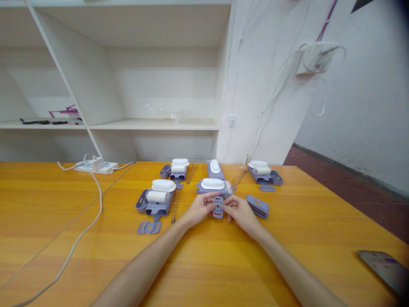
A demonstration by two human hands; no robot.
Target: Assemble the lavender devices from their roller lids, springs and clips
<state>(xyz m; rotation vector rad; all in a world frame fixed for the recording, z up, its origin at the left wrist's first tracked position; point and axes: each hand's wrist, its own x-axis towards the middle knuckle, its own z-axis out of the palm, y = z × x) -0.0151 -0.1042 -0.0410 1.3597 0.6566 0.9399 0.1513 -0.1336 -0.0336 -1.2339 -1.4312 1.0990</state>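
Between my two hands is a flat grey-purple plastic plate with curved slots, held upright over the table. My left hand pinches its left edge, and my right hand grips the right edge. Just behind them lies a grey-purple case with a white bristle brush. A metal spring stands out behind my right hand, its near end partly hidden. To the right of that hand rests a grey-purple cover. Another slotted plate lies flat at the left, below a case with a white roller.
More brush-and-roller sets stand at the back left and back right. A long spring lies left of my hands. A power strip trails a white cable across the left side. A phone lies near the right edge.
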